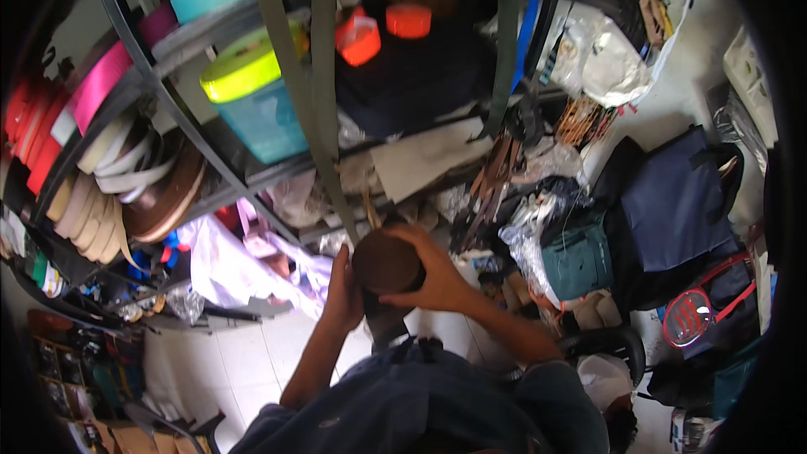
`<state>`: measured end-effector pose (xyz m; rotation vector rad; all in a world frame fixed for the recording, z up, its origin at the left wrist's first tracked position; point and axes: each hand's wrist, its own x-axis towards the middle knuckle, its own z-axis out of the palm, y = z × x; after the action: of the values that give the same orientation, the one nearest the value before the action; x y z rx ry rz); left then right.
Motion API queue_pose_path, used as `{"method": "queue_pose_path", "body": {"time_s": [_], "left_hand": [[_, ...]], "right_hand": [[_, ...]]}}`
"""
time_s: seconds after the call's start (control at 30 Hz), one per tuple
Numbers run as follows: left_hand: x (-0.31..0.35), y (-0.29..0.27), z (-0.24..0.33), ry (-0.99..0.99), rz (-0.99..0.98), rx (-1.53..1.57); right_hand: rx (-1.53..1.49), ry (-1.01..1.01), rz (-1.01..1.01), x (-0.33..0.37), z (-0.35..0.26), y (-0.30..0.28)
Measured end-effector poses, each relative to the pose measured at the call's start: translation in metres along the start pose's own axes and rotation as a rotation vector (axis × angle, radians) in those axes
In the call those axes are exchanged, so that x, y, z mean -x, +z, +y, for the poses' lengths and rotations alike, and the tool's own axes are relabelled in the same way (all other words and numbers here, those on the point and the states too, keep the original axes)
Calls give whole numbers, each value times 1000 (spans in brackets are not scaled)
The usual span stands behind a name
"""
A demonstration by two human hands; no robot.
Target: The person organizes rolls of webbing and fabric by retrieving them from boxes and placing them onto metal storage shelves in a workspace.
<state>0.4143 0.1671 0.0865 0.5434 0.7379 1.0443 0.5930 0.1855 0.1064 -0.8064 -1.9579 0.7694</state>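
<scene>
A dark brown round roll (387,261), flat-faced like a coil of strap, sits between my hands in front of my body. My right hand (433,265) curves around its right side, with fingers at the top and the thumb at the lower edge. Against its left edge, my left hand (343,296) presses with fingers pointing up. The underside of the roll is hidden. A long olive strap (324,101) hangs from the shelf above and runs down close to the roll; whether the two join I cannot tell.
A dark metal shelf rack (189,130) stands ahead, holding a yellow roll (244,65) on a teal bin (262,122), orange rolls (359,40) and several coiled straps at left. To the right, bags (672,202) and plastic-wrapped bundles crowd the tiled floor (197,370).
</scene>
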Motion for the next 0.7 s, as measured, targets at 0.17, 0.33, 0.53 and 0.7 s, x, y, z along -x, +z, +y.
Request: {"method": "queue_pose_path", "body": {"time_s": [0.17,0.33,0.53,0.7], "left_hand": [[3,11,4,-25,28,-23],[4,5,-5,82,-40,52],[1,8,-2,46,-54,103],[5,12,-5,26,-63,141]], "right_hand": [[-116,108,116,5,-1,2],[-76,-35,202,-4,-9,1],[-239,53,205,-7,-7,0],[-376,79,260,-5,-12,-1]]}}
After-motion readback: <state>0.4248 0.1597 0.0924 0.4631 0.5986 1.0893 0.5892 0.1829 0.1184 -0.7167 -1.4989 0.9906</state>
